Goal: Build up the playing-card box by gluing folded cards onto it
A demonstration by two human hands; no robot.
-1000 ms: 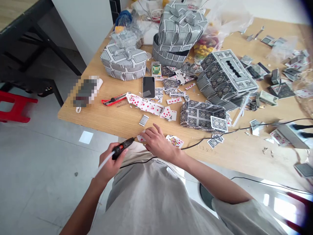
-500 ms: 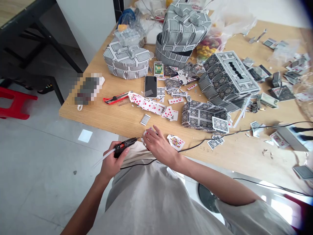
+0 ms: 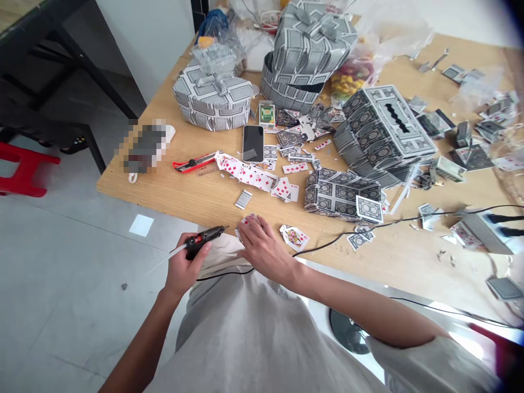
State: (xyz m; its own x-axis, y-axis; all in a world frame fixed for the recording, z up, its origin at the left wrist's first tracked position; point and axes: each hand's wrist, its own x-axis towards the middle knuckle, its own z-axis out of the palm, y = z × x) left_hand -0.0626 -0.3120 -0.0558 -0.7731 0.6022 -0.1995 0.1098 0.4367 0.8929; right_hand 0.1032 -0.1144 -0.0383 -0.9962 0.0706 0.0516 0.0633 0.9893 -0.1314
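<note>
My left hand (image 3: 186,266) is closed round a black glue gun (image 3: 203,239), a long whitish glue stick (image 3: 168,257) jutting from its back end. The nozzle points right, a short way from my right hand (image 3: 260,245). That hand presses a playing card (image 3: 248,220) down at the table's front edge, its fingers close together and covering most of it. Right of those fingers lies a bent queen card (image 3: 295,237). A small patterned card (image 3: 243,200) sits just beyond, near a strip of joined diamond cards (image 3: 248,173).
A red utility knife (image 3: 194,164) and a phone (image 3: 253,143) lie farther back. An open card-woven basket (image 3: 341,191), a tissue box (image 3: 387,128) and lidded woven boxes (image 3: 213,101) stand on the table (image 3: 164,192). A black cable (image 3: 327,244) crosses the front edge.
My left hand has drawn the glue gun slightly left, away from the card. The fingers of my right hand have come down and closer together over the card.
</note>
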